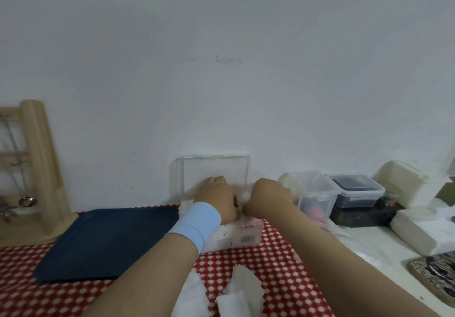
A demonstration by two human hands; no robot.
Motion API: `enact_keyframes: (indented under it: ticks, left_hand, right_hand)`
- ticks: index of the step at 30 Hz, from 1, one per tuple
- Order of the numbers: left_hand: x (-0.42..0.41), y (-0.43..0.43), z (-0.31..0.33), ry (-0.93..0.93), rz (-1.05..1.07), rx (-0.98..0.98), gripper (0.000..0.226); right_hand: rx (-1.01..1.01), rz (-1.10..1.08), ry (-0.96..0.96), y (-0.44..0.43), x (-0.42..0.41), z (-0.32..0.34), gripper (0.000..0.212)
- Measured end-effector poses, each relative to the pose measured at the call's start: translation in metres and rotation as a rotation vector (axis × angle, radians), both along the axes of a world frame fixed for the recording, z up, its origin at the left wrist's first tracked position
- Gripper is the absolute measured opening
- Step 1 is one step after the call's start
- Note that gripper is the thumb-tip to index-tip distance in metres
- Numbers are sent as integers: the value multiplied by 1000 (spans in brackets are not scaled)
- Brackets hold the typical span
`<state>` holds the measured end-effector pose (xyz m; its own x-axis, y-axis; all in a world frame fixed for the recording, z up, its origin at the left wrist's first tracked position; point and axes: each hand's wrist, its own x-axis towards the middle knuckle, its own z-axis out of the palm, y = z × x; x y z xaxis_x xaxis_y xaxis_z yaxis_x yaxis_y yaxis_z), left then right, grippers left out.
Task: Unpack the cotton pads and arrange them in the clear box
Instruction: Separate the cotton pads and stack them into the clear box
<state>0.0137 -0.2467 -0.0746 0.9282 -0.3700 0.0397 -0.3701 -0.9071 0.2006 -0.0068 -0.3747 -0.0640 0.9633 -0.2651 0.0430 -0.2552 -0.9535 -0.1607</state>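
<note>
Left hand (216, 197), right hand (269, 197) working close together, fingers curled, at box (214, 169) backed against wall, likely bracing it. Grip on pads hidden, cannot tell. Pack (236, 236) lying just before box, probably shortening reach.

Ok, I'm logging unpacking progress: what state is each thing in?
Clear plastic box: open.
Pink-and-white cotton pad pack: lying flat on the checked cloth.
Left hand: in the box, curled, grip hidden.
Right hand: at the box, curled, grip hidden.
Small clear tub with pink contents: lid on.
Small clear tub with dark contents: lid on.
</note>
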Motion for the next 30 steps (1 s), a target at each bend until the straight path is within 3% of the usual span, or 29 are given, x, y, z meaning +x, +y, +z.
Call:
enact_keyframes:
  ticks: [6, 8, 15, 18, 20, 24, 28, 30]
  left_hand:
    - [2, 5, -4, -30, 8, 47, 27]
    - [3, 6, -6, -46, 3, 54, 26]
    - [0, 20, -7, 35, -61, 40, 40]
    - [-5, 22, -4, 96, -86, 53, 48]
    - [-7, 22, -4, 112, -94, 83, 52]
    - [-17, 35, -2, 76, -88, 47, 56]
    - [-34, 46, -13, 125, -60, 111, 65]
    - [-36, 44, -18, 131, -74, 116, 66]
  right_hand:
    - [-347, 14, -8, 14, 9, -3, 27]
    - [-375, 41, 30, 21, 10, -6, 27]
    - [80, 173, 304, 16, 9, 11, 33]
    - [21, 145, 216, 7, 11, 7, 19]
    - [-12, 102, 58, 5, 12, -1, 13]
    - [98, 51, -153, -1, -2, -9, 28]
    - [170, 316, -7, -1, -23, -19, 41]
    - [354, 226, 49, 3, -28, -34, 32]
